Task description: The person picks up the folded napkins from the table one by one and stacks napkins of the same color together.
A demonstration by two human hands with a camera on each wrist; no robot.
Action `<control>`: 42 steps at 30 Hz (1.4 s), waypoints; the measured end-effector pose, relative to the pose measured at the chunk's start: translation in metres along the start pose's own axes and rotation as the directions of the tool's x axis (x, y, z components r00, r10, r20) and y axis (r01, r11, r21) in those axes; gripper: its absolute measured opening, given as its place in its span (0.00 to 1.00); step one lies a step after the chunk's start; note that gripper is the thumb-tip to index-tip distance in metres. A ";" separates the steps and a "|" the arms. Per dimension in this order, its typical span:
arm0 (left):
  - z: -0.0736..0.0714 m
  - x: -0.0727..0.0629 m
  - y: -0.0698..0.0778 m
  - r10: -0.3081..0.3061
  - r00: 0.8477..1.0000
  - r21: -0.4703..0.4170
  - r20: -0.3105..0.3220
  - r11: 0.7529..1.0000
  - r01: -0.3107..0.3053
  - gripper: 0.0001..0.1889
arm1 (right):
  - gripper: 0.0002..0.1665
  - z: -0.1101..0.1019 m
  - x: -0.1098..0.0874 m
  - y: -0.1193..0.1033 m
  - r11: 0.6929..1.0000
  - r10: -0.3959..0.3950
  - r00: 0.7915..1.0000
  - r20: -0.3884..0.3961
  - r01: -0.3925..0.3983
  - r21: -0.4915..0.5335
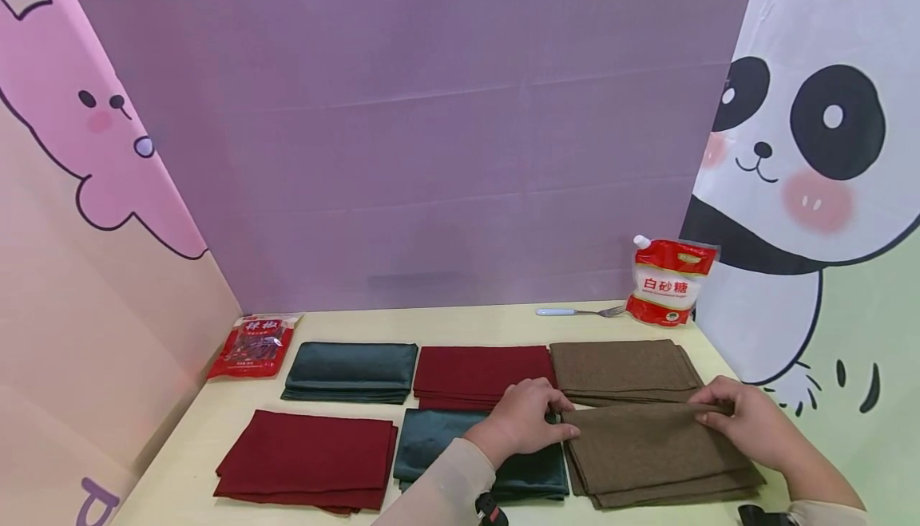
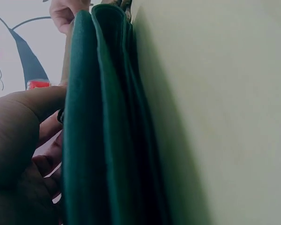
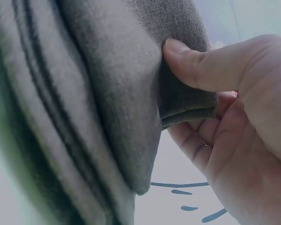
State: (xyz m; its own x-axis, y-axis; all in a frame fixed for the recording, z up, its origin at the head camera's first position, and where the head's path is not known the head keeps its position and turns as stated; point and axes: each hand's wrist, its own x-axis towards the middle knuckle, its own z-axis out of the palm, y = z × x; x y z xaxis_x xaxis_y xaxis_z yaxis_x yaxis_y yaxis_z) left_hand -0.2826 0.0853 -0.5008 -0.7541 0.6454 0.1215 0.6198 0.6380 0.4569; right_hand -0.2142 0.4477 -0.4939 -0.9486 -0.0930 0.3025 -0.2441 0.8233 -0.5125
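Two folded brown cloths lie at the right, one behind the other. My right hand point(image 1: 751, 422) pinches the far right corner of the front brown cloth point(image 1: 654, 450); in the right wrist view the thumb point(image 3: 192, 65) presses on its top while the other fingers are beneath. At the far left corner of that same cloth, my left hand point(image 1: 525, 422) has thumb and forefinger at the edge. Its forearm crosses over a folded teal cloth point(image 1: 532, 474), which fills much of the left wrist view. Behind the front cloth is the back brown cloth point(image 1: 621, 366).
A red cloth point(image 1: 309, 458) lies front left; another teal cloth point(image 1: 348, 368) and a red cloth point(image 1: 481, 370) form the back row. Along the far side are a red packet point(image 1: 255, 346), a fork point(image 1: 575, 312) and a white-sugar pouch point(image 1: 667, 282). Printed walls enclose the table.
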 end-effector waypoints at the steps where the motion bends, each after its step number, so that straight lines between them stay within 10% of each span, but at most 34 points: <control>1: 0.000 0.000 0.000 0.001 1.000 -0.005 -0.002 1.000 -0.001 0.14 | 0.14 -0.001 0.000 0.000 1.000 0.006 1.000 0.009 -0.006 0.004; 14: 0.005 -0.001 0.005 0.039 0.999 -0.172 0.002 0.984 -0.038 0.11 | 0.12 -0.004 0.002 0.005 0.994 0.111 0.991 0.081 -0.110 -0.012; 22: 0.007 -0.003 0.009 0.044 0.998 -0.216 -0.042 0.975 -0.052 0.13 | 0.32 -0.006 0.003 0.009 0.991 0.129 0.970 0.206 -0.132 -0.001; 42: 0.007 -0.006 0.002 0.033 0.997 -0.442 0.067 0.897 0.000 0.29 | 0.11 -0.007 0.001 0.015 0.990 0.126 0.989 0.076 -0.121 -0.071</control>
State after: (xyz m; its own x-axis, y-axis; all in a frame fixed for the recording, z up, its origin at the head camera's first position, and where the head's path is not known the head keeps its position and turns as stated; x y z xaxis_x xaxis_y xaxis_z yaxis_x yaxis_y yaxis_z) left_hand -0.2752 0.0855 -0.5068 -0.7172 0.6926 0.0775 0.4600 0.3870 0.7992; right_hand -0.2176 0.4641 -0.4954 -0.9844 -0.0309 0.1734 -0.1129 0.8662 -0.4867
